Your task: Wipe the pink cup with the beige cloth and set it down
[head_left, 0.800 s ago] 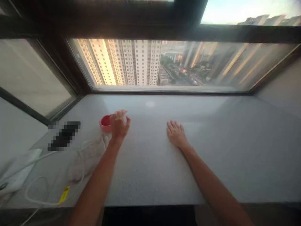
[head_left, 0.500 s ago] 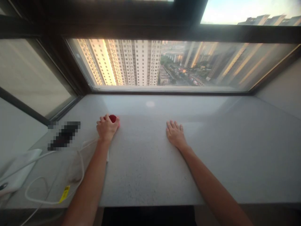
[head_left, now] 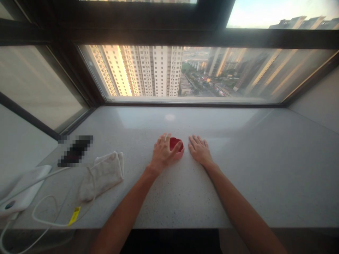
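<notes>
Well, from your head camera you look down onto a pale speckled stone worktop (head_left: 265, 187) running beneath a wide window (head_left: 185, 74), with high-rise towers (head_left: 137, 70) beyond the glass. Your left hand (head_left: 162, 154) rests near the middle of the worktop with its fingers (head_left: 161, 141) spread and its thumb (head_left: 177, 146) reaching across the mouth of a small red cup (head_left: 178, 154). The hand touches the cup, but you cannot tell whether it is gripping it or only lying against it. The cup sits upright between your hands, nearer the worktop's back edge than its front edge. Your right hand (head_left: 200, 151) lies open, palm down on the stone, just beside the cup without touching it. Toward the worktop's left end lie a folded off-white cloth (head_left: 102, 176), a dark object (head_left: 75, 151) too pixelated to identify, a flat white device (head_left: 23, 187), and a white cable (head_left: 43, 218) with a yellow tag (head_left: 74, 216).
</notes>
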